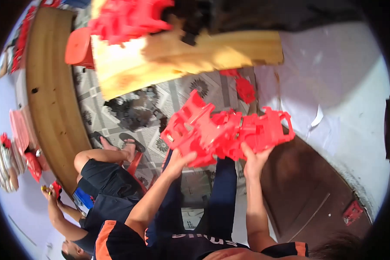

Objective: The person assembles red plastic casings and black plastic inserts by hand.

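A clump of red moulded plastic parts point(223, 130) is spread across both my hands in front of my body. At its lower left, my left hand point(180, 162) is closed on the edge, the fingers partly hidden by the plastic. My right hand point(255, 159) grips the lower right side, its thumb lying against the red plastic. The parts have frames and openings; I cannot tell whether they are joined or only held together.
A wooden table point(238, 54) ahead bears more red parts point(132, 19). Black pieces point(136, 108) are heaped on the tiled floor. A red stool point(79, 47) and long wooden bench point(52, 86) stand left. A seated person point(112, 208) at left handles something small, red and yellow.
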Motion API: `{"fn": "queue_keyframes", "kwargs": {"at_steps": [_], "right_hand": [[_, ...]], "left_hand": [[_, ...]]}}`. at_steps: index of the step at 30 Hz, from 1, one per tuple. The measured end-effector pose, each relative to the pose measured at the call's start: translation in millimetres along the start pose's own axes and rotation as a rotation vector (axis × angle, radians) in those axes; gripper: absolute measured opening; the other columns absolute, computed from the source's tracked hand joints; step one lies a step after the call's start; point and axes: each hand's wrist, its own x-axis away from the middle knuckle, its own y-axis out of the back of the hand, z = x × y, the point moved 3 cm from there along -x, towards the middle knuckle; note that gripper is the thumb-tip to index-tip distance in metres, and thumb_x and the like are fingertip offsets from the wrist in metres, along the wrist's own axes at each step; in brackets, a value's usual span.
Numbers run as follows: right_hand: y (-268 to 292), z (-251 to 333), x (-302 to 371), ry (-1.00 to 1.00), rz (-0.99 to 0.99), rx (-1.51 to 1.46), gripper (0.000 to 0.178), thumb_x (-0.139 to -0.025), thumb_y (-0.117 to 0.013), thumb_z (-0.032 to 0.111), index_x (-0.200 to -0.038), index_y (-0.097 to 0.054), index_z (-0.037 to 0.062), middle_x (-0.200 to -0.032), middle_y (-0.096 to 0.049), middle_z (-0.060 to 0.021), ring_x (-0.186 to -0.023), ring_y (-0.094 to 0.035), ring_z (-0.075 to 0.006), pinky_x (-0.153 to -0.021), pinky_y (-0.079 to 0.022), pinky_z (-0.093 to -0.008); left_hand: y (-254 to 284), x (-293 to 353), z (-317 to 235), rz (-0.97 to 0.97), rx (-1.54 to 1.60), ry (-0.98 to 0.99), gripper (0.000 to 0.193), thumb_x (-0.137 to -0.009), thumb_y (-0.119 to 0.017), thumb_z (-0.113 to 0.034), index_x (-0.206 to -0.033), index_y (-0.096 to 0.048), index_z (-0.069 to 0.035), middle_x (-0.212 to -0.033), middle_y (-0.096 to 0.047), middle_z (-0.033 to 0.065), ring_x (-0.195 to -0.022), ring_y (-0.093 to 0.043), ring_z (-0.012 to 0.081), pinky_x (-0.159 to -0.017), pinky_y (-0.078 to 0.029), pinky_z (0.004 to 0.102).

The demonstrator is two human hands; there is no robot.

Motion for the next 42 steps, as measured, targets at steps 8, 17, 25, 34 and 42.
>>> {"fn": "queue_keyframes", "kwargs": {"at_steps": [8, 17, 25, 34, 42], "right_hand": [[-240, 218, 53, 0.477, 0.428, 0.000, 0.084, -0.071, -0.074, -0.004, -0.142, -0.031, 0.0045, -0.126, -0.051, -0.0082, -0.114, -0.052, -0.0200, -0.102, -0.041, -0.0345], [-427, 315, -29, 0.586, 0.528, -0.041, 0.083, -0.063, -0.071, -0.007, -0.137, -0.035, 0.0046, -0.114, -0.062, -0.0138, -0.100, -0.063, -0.0235, -0.086, -0.052, -0.0328], [-424, 316, -122, 0.185, 0.414, 0.156, 0.063, -0.070, -0.075, 0.010, -0.126, -0.047, 0.0020, -0.108, -0.064, -0.0154, -0.087, -0.068, -0.0246, -0.067, -0.058, -0.0399], [-428, 331, -170, 0.120, 0.463, 1.038, 0.078, -0.085, -0.055, 0.063, -0.121, -0.057, -0.0059, -0.086, -0.070, -0.0237, -0.066, -0.070, -0.0275, -0.060, -0.055, -0.0392], [-450, 327, -170, 0.231, 0.460, 1.153, 0.051, -0.088, -0.055, 0.049, -0.105, -0.068, 0.0034, -0.077, -0.072, -0.0122, -0.066, -0.071, -0.0211, -0.058, -0.057, -0.0335]], "left_hand": [[52, 111, -251, -0.176, 0.099, -0.445, 0.085, -0.082, -0.074, -0.037, -0.147, -0.030, -0.005, -0.141, -0.047, 0.0085, -0.129, -0.048, 0.0241, -0.108, -0.041, 0.0422], [44, 13, -555, -0.082, -0.484, -0.359, 0.087, -0.069, -0.074, -0.066, -0.138, -0.049, -0.018, -0.134, -0.057, 0.0091, -0.120, -0.057, 0.0260, -0.087, -0.052, 0.0539], [37, -186, -609, 0.076, -0.560, -0.113, 0.099, -0.063, -0.068, -0.079, -0.134, -0.052, -0.011, -0.132, -0.059, 0.0116, -0.119, -0.058, 0.0288, -0.098, -0.047, 0.0526], [26, -241, -582, -0.168, -0.831, -0.350, 0.109, -0.064, -0.060, -0.086, -0.144, -0.045, -0.013, -0.146, -0.044, 0.0191, -0.135, -0.043, 0.0307, -0.109, -0.035, 0.0495], [65, -242, -594, -0.188, -1.426, -0.382, 0.108, -0.075, -0.043, -0.088, -0.148, -0.038, -0.009, -0.153, -0.033, 0.0209, -0.141, -0.032, 0.0352, -0.112, -0.029, 0.0473]]}}
